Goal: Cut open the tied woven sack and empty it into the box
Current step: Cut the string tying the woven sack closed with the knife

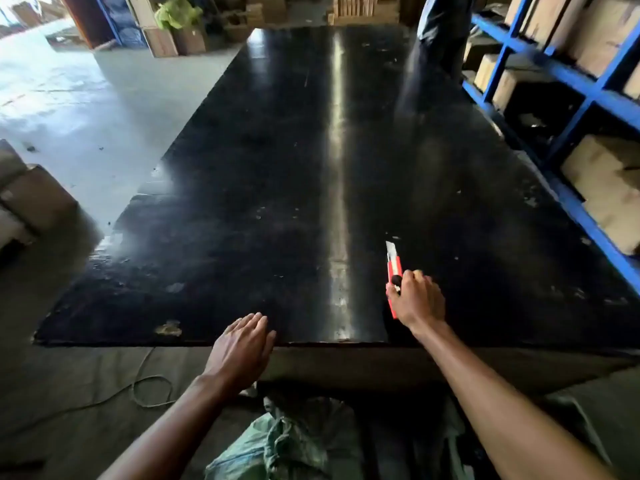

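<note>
A greenish woven sack (284, 445) stands on the floor below me, its gathered top bunched between my forearms. My right hand (417, 299) grips a red utility knife (394, 268) over the black table (277, 202), the blade extended and pointing away from me. My left hand (242, 344) lies flat with straight fingers on the table's near edge, holding nothing. No box for the contents is plainly identifiable.
Blue shelving (571, 84) with cardboard boxes runs along the right side of the table. More cardboard boxes (31, 199) sit on the floor at left and at the far end. A thin cord (149, 386) loops on the floor by the table's near left corner.
</note>
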A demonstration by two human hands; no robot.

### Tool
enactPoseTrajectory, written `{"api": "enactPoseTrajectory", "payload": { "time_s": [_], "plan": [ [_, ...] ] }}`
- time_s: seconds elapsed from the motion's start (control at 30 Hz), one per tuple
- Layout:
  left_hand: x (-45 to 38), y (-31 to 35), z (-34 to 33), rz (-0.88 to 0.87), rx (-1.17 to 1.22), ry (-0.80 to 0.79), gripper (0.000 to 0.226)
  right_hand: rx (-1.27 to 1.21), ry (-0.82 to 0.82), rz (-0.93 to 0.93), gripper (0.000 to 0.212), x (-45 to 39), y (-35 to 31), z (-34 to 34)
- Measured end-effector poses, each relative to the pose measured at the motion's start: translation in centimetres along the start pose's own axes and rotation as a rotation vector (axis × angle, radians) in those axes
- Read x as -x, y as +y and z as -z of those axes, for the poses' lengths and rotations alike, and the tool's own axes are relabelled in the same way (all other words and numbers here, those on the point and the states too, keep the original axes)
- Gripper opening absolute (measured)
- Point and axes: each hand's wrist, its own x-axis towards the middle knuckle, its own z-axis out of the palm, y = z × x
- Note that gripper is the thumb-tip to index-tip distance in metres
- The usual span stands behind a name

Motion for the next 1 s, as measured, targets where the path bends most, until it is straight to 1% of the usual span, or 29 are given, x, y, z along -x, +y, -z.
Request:
{"api": "enactPoseTrajectory", "payload": {
  "time_s": [0.07,0.1,0.13,0.2,0.27,0.33,0.4,0.47,0.53,0.57,0.63,0.67,0.73,0.77,0.83,0.9,1.0],
  "plan": [
    [-0.5,-0.1,-1.0,-0.007,0.059,-0.071,0.070,-0.029,0.019,-0.060,0.038,-1.7,-0.2,-1.1],
    [-0.5,-0.3,-1.4,0.007,0.072,-0.056,0.071,-0.031,0.022,-0.076,0.038,-2.3,-0.4,-1.9],
    [-0.3,-0.2,-1.6,0.044,0.054,-0.062,0.069,-0.049,0.015,-0.102,0.037,-2.8,-0.7,-2.5],
    [-0.2,-0.2,-1.9,0.034,0.041,-0.040,0.062,-0.129,0.023,-0.175,0.032,-3.1,-1.3,-3.5],
    [0.0,0.2,-1.4,0.035,0.057,-0.059,0.057,-0.257,0.018,-0.268,0.032,-3.1,-1.5,-3.3],
    [0.1,0.3,-1.0,0.028,0.109,-0.068,0.051,-0.447,-0.001,-0.357,0.032,-2.6,-1.6,-2.7],
    [1.3,0.1,-0.8,0.041,0.174,-0.044,0.048,-0.657,0.018,-0.418,0.031,0.0,-2.0,-2.3],
    [4.0,-0.1,-1.2,-0.031,0.198,0.062,0.041,-0.794,0.079,-0.424,0.030,4.7,-2.7,-2.2],
    [7.4,-0.4,-2.7,-0.127,0.188,0.086,0.039,-0.884,0.142,-0.368,0.029,10.4,-3.5,-3.0],
    [9.0,-0.8,-4.1,-0.155,0.179,0.056,0.040,-0.901,0.141,-0.333,0.028,13.5,-3.9,-3.7],
    [11.5,-1.5,-7.2,-0.144,0.211,-0.128,0.046,-0.903,0.066,-0.302,0.028,19.3,-4.3,-6.4],
    [12.4,-2.0,-8.8,-0.112,0.235,-0.199,0.049,-0.900,0.011,-0.315,0.028,21.6,-4.2,-8.2],
    [13.8,-2.9,-12.6,-0.043,0.248,-0.270,0.042,-0.882,-0.094,-0.378,0.027,25.4,-3.8,-12.1],
    [14.3,-3.3,-14.7,-0.010,0.253,-0.286,0.037,-0.878,-0.141,-0.413,0.027,26.8,-3.5,-14.2],
    [14.7,-4.1,-18.8,0.068,0.291,-0.313,0.036,-0.844,-0.214,-0.477,0.025,28.6,-2.6,-18.3],
    [13.9,-4.9,-23.6,0.146,0.344,-0.310,0.041,-0.771,-0.247,-0.510,0.022,29.2,-1.3,-23.1],
    [11.4,-5.8,-31.9,0.294,0.419,-0.281,0.053,-0.739,-0.261,-0.504,0.018,28.6,0.9,-31.3]
  ]
}}
